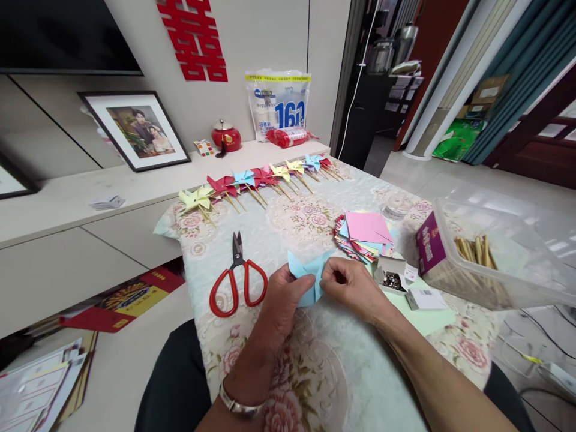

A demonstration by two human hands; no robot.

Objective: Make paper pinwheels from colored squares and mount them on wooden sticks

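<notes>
- The blue paper point(308, 295) was above the counter point(360, 372), between both hands.
- The left hand point(281, 297) pinched it under the thumb; the right hand point(355, 285) pinched its three o'clock side.
- It looked light, soft and easy to crease; the folded middle was probably the safest hold.
- Scissors point(237, 264) lay at nine o'clock, near the counter's edge, a paper stack point(369, 228) at two; open room reached twelve o'clock, until the pinwheels point(244, 178).

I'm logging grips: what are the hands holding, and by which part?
Blue paper, partly folded: the left hand pinches its left side; the right hand grips its right edge.
</notes>
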